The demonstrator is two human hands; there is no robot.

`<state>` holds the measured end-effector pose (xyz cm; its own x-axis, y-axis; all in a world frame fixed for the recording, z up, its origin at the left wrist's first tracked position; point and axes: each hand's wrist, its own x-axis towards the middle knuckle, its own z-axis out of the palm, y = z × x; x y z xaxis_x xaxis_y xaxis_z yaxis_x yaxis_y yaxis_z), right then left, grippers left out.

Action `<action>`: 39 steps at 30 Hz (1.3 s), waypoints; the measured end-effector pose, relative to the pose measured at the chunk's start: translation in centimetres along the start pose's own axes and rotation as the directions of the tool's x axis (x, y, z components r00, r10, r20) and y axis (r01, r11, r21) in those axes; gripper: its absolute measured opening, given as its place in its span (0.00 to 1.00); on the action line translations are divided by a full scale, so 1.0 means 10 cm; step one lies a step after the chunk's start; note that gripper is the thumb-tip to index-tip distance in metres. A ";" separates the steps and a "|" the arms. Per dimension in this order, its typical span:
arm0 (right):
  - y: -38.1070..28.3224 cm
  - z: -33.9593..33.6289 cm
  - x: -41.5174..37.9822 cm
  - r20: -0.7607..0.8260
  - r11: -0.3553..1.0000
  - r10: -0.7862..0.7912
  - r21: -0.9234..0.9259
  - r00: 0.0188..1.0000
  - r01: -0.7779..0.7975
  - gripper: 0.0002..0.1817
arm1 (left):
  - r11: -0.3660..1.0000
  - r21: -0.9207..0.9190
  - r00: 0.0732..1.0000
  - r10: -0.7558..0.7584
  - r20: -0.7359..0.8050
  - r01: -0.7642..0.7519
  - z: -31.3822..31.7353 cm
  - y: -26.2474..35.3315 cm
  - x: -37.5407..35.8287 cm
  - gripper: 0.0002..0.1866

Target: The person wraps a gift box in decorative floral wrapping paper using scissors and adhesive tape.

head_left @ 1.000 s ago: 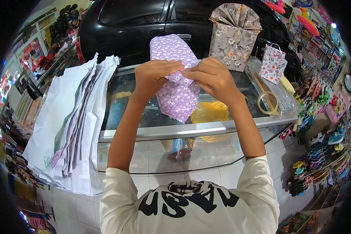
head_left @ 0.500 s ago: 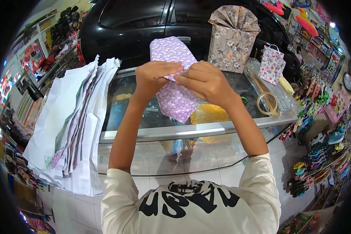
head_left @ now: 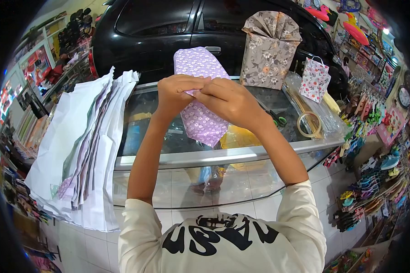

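A package in lilac wrapping paper with small white flowers lies on the glass counter, its far end angled toward the car. Both hands meet over its middle. My left hand is closed, thumb and fingers pinching a fold of the paper. Close against it, my right hand is closed too, its fingertips gripping the same raised part of the paper. The fingers hide most of the pinched fold.
A glass display counter carries folded paper sheets at left. To the right are scissors, a tape roll, a grey floral gift bag and a small floral bag. Behind stands a black car.
My right hand has rotated slightly and come closer to my left, with its fingers lower over the fold. More of the scissors shows now. The view has shifted slightly.
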<state>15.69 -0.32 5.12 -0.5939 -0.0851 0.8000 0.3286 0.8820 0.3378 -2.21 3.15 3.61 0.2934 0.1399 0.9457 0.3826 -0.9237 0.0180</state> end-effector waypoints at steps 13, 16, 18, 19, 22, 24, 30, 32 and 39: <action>-0.06 -0.14 -0.13 -0.005 0.971 0.191 0.146 0.982 -0.188 0.11 | 0.999 -0.045 0.999 -0.029 0.038 0.031 0.05 -0.03 -0.05 0.15; -0.06 -0.15 -0.15 -0.120 0.935 0.312 0.216 0.942 -0.282 0.16 | 0.997 -0.057 0.999 -0.045 0.025 0.047 0.03 -0.03 -0.07 0.15; -0.14 -0.19 -0.22 -0.269 0.858 0.494 0.308 0.827 -0.412 0.18 | 0.997 -0.050 0.998 -0.052 0.026 0.053 0.02 -0.04 -0.06 0.16; -0.15 -0.17 -0.31 -0.259 0.835 0.525 0.344 0.811 -0.430 0.19 | 0.997 -0.040 0.998 -0.058 0.032 0.059 0.03 -0.05 -0.07 0.16; -0.25 -0.07 -0.51 -0.207 0.747 0.640 0.392 0.740 -0.537 0.16 | 0.996 -0.036 0.996 -0.076 0.040 0.077 0.05 -0.04 -0.07 0.17; -0.27 0.02 -0.45 -0.341 0.795 0.604 0.326 0.720 -0.512 0.14 | 0.995 -0.037 0.995 -0.088 0.050 0.090 0.06 -0.01 -0.06 0.17; -0.27 0.08 -0.44 -0.305 0.835 0.547 0.265 0.780 -0.482 0.09 | 0.994 -0.055 0.990 -0.086 0.116 0.093 -0.01 0.07 -0.03 0.19; -0.24 0.06 -0.46 -0.268 0.849 0.521 0.264 0.810 -0.459 0.08 | 0.992 -0.080 0.982 -0.086 0.165 0.101 -0.05 0.09 -0.01 0.20; -0.18 0.14 -0.54 -0.258 0.683 0.683 0.556 0.684 -0.473 0.04 | 0.974 0.145 0.964 0.137 0.226 -0.173 -0.18 0.48 0.23 0.15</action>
<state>17.22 -0.81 -0.50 0.0076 0.4248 0.9053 0.0970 0.9007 -0.4234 -1.32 -1.57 6.50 0.5335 0.0888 0.8412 0.4490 -0.8725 -0.1926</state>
